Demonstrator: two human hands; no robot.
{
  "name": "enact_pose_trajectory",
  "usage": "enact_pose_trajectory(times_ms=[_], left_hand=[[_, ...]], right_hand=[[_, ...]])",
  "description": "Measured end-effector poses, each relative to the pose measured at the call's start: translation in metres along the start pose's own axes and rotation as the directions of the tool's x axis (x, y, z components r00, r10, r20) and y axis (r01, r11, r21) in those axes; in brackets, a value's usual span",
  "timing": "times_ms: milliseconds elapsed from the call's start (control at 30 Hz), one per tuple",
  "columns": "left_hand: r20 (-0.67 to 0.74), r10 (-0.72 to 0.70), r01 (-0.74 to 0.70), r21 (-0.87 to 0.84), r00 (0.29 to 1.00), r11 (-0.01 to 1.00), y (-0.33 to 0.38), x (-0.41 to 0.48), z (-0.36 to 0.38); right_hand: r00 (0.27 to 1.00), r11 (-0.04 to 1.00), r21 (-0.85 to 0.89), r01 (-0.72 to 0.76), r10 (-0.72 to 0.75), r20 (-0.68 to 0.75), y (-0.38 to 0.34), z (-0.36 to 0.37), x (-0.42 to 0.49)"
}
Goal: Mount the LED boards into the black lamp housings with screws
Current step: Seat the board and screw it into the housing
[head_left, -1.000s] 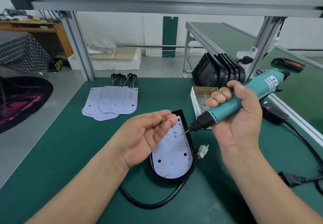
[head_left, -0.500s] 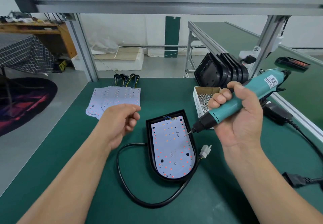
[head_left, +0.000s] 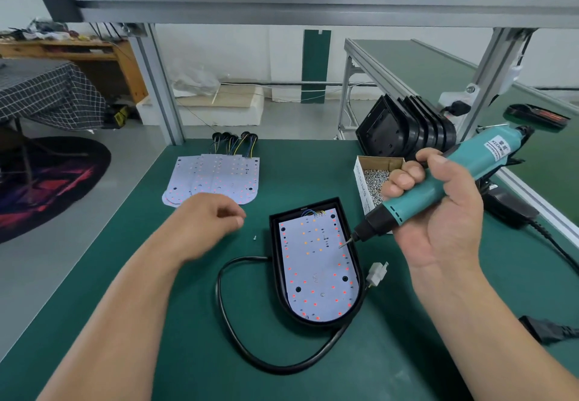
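Gripping: my right hand curls all its fingers round the teal screwdriver; the bit tip sits just over the right edge of the LED board.
Left hand: over the green mat, fingers curled under. Whether they pinch anything, I cannot tell.
LED board: lying inside the black lamp housing, mid-mat, between my hands.
Loose screw: on the mat, between left hand and housing.
Screw box: open, behind my right knuckles.
Spare boards: fanned at the mat's far left.
Stacked housings: upright behind the box.
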State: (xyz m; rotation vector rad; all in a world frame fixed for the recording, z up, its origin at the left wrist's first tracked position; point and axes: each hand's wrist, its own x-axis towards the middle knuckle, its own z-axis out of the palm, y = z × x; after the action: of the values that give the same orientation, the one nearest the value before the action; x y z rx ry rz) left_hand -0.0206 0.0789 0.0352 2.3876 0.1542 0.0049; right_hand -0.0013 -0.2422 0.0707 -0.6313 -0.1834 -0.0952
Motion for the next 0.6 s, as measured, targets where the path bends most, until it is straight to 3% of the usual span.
enact_pose_trajectory(times_ms=[100, 300, 433, 500, 567, 600], left_hand=[[0.096, 0.023, -0.030, 0.067, 0.995, 0.997, 0.009, -0.005, 0.009], [0.083, 0.064, -0.078, 0.184, 0.995, 0.980, 0.017, -0.006, 0.021], [0.046, 0.071, -0.078, 0.171, 0.996, 0.982, 0.013, -0.006, 0.021], [-0.017, 0.092, -0.091, 0.047, 0.996, 0.995, 0.016, -0.008, 0.021], [-0.081, 0.089, -0.108, -0.267, 0.993, 0.958, 0.028, -0.013, 0.024], [-0.066, 0.086, -0.107, -0.473, 0.994, 0.875, 0.038, -0.018, 0.026]], right_hand=[[1.000, 1.000, -0.009, -0.004, 0.004, 0.001, 0.000, 0.000, 0.000], [1.000, 1.000, -0.012, 0.000, 0.000, -0.012, -0.001, 0.001, -0.001], [1.000, 1.000, -0.016, 0.003, -0.003, -0.007, -0.001, 0.002, -0.002], [1.000, 1.000, -0.008, 0.011, -0.011, -0.007, -0.001, 0.003, -0.002], [1.000, 1.000, 0.008, 0.018, -0.018, -0.016, -0.001, 0.005, -0.002], [1.000, 1.000, 0.022, 0.022, -0.021, -0.021, -0.002, 0.006, -0.002]])
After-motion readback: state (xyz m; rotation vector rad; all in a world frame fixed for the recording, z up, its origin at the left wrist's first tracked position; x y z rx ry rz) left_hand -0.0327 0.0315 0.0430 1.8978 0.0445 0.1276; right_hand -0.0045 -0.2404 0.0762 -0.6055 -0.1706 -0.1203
